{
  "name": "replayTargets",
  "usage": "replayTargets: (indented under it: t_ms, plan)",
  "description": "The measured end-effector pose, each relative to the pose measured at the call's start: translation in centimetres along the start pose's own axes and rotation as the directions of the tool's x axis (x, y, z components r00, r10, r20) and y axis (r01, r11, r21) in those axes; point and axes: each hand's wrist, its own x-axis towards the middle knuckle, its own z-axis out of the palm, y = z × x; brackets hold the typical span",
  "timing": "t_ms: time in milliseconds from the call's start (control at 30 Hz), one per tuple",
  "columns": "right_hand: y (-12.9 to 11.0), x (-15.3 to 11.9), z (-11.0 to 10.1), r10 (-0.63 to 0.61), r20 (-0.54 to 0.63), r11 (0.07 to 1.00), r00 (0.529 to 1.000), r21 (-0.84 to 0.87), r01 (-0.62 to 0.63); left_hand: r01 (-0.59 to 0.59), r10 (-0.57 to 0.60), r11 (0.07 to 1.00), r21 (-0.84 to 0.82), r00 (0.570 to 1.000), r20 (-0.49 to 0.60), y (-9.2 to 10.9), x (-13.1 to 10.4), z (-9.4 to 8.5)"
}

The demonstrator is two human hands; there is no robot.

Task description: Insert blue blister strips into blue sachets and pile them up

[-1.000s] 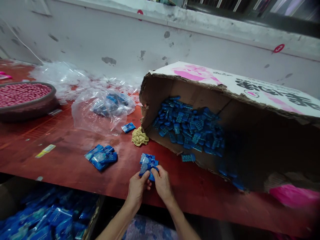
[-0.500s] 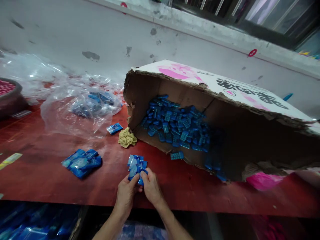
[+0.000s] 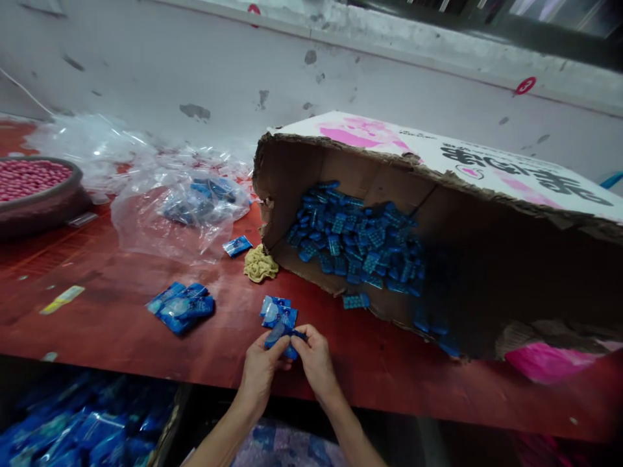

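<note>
Between my two hands is a small blue packet (image 3: 288,347), pinched near the front edge of the red table (image 3: 233,353). My left hand (image 3: 260,364) grips its left side and my right hand (image 3: 311,357) its right side, thumbs almost meeting. Just beyond my fingertips a few blue packets (image 3: 280,314) lie overlapping on the table. To the left rests a pile of larger-looking blue packets (image 3: 182,307). A crumpled yellow cloth (image 3: 260,263) and a single blue packet (image 3: 237,246) lie farther back.
A torn-edged cardboard box (image 3: 335,144) lies on its side at right, holding many blue blister packs (image 3: 360,237). Clear plastic bags (image 3: 146,220) and a bowl (image 3: 43,207) of pink pellets stand at left. Below the table edge is a container of blue packets (image 3: 87,434).
The view has swung left, so things appear farther right. The packet in my hands has come away from the overlapping ones, closer to me, and its shape looks bent between my fingers.
</note>
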Motion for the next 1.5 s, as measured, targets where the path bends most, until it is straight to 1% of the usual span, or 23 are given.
replayTargets:
  t_ms: [133,200,300,433,500,567,633,767,833,900,967,1100,1233,1400,1500]
  plan:
    - [-0.3,0.0,0.2,0.017,0.02,1.0,1.0,0.021,-0.018,-0.015,0.014,1.0,-0.024,1.0,-0.011,0.1,-0.3,0.1]
    - [-0.3,0.0,0.3,0.023,0.019,0.999,1.0,0.026,-0.023,-0.017,0.017,0.998,-0.061,1.0,-0.005,0.3,-0.5,0.3]
    - [0.0,-0.1,0.6,0.034,0.006,0.999,0.999,0.028,-0.034,0.018,-0.018,0.991,-0.134,1.0,-0.001,0.4,-0.7,0.6]
    - [0.2,-0.2,0.8,0.027,-0.009,0.997,1.0,-0.066,-0.027,0.059,-0.06,0.985,-0.161,0.998,0.0,0.4,-0.8,1.0]
    - [0.0,-0.4,0.9,0.017,-0.002,0.992,1.0,-0.123,-0.017,0.074,-0.074,0.986,-0.149,0.997,0.004,0.2,-0.7,1.1]
    - [-0.2,-0.5,0.9,0.026,0.021,0.991,0.999,-0.13,-0.023,0.082,-0.081,0.987,-0.138,0.997,0.008,0.0,-0.6,1.0]
    - [-0.5,-0.6,0.8,0.031,0.044,0.993,0.999,-0.119,-0.026,0.093,-0.089,0.988,-0.123,0.995,0.038,-0.1,-0.5,0.8]
    - [-0.7,-0.3,0.1,-0.032,0.04,0.988,0.999,-0.148,0.038,0.166,-0.153,0.983,-0.08,0.976,0.154,0.4,-0.5,-0.2]
    - [-0.8,0.0,-0.4,-0.042,0.059,0.99,0.997,-0.13,0.049,0.197,-0.18,0.976,-0.09,0.969,0.169,1.0,-0.5,-0.7]
    - [-0.8,0.2,-0.6,-0.038,0.087,0.995,0.995,-0.092,0.047,0.212,-0.193,0.971,-0.111,0.969,0.156,1.4,-0.5,-1.0]
    - [-0.7,0.3,-0.8,-0.036,0.092,0.997,0.995,-0.067,0.042,0.219,-0.202,0.967,-0.129,0.97,0.132,1.5,-0.4,-1.1]
    - [-0.6,0.3,-0.7,-0.029,0.055,0.998,0.998,-0.056,0.032,0.236,-0.221,0.956,-0.174,0.97,0.103,1.2,-0.1,-0.9]
    - [-0.9,0.1,-0.8,-0.031,0.026,0.998,0.999,-0.045,0.032,0.283,-0.281,0.936,-0.211,0.959,0.04,0.8,-0.1,-0.6]
    - [-1.0,0.2,-0.5,0.013,0.084,0.993,0.996,0.113,-0.022,0.291,-0.285,0.932,-0.217,0.957,0.063,0.6,-0.3,-0.7]
    - [-0.9,0.3,-0.1,0.019,0.064,0.993,0.998,0.112,-0.027,0.295,-0.287,0.93,-0.219,0.956,0.067,0.6,-0.3,-0.7]
